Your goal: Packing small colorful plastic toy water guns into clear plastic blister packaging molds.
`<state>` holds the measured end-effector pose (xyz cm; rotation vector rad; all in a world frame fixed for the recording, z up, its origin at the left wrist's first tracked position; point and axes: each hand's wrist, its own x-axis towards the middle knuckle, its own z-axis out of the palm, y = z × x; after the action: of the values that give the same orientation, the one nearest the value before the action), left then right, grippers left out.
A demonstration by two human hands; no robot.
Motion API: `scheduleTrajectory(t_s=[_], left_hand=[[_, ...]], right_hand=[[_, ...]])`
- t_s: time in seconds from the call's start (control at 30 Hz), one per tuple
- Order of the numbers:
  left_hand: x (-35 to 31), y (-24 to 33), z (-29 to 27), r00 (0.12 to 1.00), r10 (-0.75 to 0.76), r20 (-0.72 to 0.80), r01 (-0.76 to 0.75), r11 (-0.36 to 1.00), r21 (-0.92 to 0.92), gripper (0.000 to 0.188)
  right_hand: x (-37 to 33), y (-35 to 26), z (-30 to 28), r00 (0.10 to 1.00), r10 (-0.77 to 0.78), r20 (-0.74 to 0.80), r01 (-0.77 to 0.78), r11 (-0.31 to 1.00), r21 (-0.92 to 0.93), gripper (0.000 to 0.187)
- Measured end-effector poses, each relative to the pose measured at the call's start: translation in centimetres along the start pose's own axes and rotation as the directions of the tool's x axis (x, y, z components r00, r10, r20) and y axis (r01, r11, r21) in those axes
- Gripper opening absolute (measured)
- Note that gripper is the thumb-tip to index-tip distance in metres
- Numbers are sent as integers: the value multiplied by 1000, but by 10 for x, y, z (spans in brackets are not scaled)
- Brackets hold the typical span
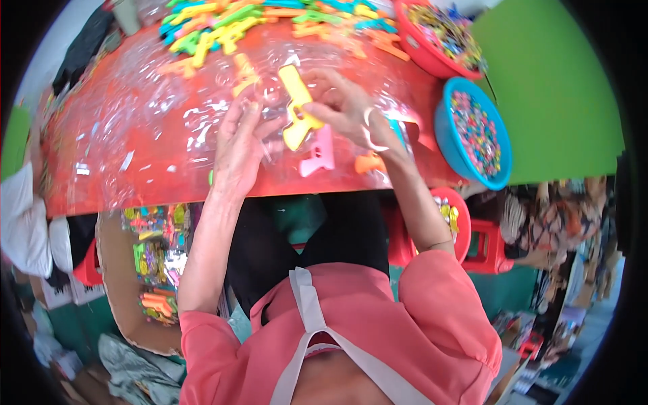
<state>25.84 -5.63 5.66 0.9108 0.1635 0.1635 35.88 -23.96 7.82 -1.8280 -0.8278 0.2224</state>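
Note:
A yellow toy pistol is held above the table by my right hand, with the thumb near its trigger guard. My left hand is to the left of it, fingers apart and partly curled. Clear film glints around that hand, and I cannot make out whether it touches any. Just beyond the left fingertips lies a yellow-orange toy pistol. Below the held pistol are a pink toy pistol and an orange toy piece.
Many coloured toy pistols are heaped at the red table's far side. A red basin and a blue basin of small pieces stand right. A cardboard box of packed toys is at lower left, a red stool at right.

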Motion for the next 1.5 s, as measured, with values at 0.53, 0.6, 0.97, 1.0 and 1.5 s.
scheduleTrajectory(t_s=[0.53,0.6,0.97,1.0,1.5], left_hand=[[-13,-17,21,963,-258,80,261,965,-37,28],[-7,-15,25,966,-248,73,250,968,-22,26],[16,-14,37,959,-270,82,271,963,-5,26],[17,-15,37,959,-275,75,276,961,-9,26],[155,-102,136,869,-415,269,397,910,120,19]], right_hand=[[-53,105,-122,977,-129,-171,-97,446,-890,35],[-48,96,-129,987,80,-140,-161,490,-857,38],[5,140,-128,845,112,-522,-417,749,-515,65],[6,141,-126,838,71,-541,-374,797,-475,63],[10,-11,-203,658,-343,-670,187,937,-296,29]])
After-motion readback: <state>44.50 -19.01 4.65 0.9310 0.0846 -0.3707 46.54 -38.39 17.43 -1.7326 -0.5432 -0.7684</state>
